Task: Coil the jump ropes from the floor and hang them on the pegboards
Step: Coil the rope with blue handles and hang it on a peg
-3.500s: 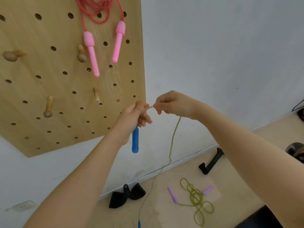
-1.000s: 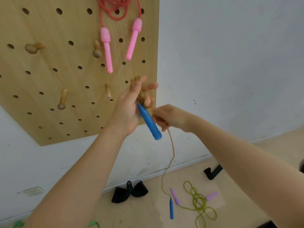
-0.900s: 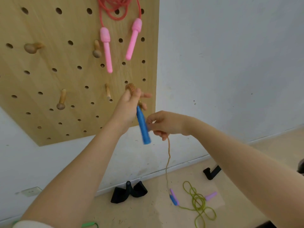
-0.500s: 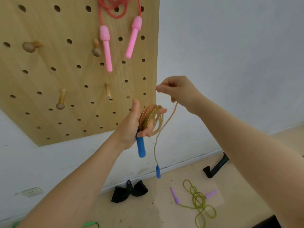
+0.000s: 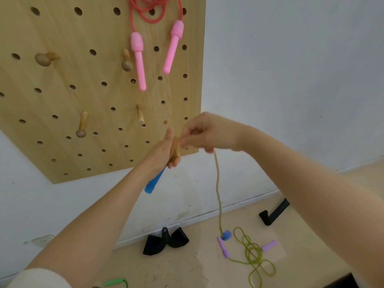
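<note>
My left hand (image 5: pixel 163 151) holds a tan jump rope coil (image 5: pixel 175 146) wound round its palm, and one blue handle (image 5: pixel 153 182) sticks out below it. My right hand (image 5: pixel 205 133) pinches the same rope just beside the coil. The free tail (image 5: pixel 217 190) hangs down from it to the second blue handle (image 5: pixel 226 235), which dangles above the floor. Both hands are in front of the lower right corner of the wooden pegboard (image 5: pixel 68 96). A pink jump rope (image 5: pixel 154 44) hangs high on the board.
Bare wooden pegs (image 5: pixel 82 124) stick out of the board, one (image 5: pixel 140 114) just above my left hand. On the floor lie a green rope with purple handles (image 5: pixel 254 254), a black strap (image 5: pixel 165 241), a black bar (image 5: pixel 274 212) and a green handle (image 5: pixel 115 282).
My right hand came down from above the coil to meet my left hand, laying another turn on it. The hanging tail is still long and its blue handle swings lower.
</note>
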Available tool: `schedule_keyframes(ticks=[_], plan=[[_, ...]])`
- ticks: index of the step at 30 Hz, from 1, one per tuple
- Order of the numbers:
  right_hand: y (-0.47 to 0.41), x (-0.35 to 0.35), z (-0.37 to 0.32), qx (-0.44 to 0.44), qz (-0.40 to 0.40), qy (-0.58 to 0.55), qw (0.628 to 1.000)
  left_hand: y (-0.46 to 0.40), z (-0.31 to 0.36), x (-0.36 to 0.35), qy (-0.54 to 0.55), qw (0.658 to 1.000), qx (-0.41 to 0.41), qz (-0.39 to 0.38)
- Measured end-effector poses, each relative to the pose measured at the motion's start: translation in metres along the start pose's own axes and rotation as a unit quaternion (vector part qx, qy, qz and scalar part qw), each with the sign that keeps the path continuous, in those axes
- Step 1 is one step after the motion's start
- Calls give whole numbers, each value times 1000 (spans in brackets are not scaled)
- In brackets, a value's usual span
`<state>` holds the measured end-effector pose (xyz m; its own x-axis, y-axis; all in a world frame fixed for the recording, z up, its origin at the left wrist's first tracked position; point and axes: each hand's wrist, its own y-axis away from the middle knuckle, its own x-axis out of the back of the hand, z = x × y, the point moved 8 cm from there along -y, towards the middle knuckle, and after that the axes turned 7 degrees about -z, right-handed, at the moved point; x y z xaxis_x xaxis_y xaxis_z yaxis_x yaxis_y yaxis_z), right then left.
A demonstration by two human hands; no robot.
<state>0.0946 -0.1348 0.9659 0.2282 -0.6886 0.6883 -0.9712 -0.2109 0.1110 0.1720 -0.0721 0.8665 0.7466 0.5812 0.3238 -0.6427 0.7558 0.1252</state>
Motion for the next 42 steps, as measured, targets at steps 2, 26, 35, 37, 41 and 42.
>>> schedule_keyframes(ticks=[2, 26, 35, 37, 41, 42], plan=[[3, 31, 13, -2, 124, -52, 991, 9, 6, -16, 98, 990, -33, -100], [13, 40, 21, -4, 194, -26, 981, 21, 17, -34, 162, 976, -61, -130], [3, -21, 73, -93, 86, -149, 981, 28, 49, -35, 492, 846, -140, -151], [1, -27, 75, -101, 65, -189, 975, 24, 42, -28, 495, 855, -131, -85], [2, -39, 74, -97, 2, -275, 956, 18, 35, -23, 453, 885, -106, 14], [3, -42, 72, -85, -18, -294, 952, 17, 33, -22, 451, 886, -102, 32]])
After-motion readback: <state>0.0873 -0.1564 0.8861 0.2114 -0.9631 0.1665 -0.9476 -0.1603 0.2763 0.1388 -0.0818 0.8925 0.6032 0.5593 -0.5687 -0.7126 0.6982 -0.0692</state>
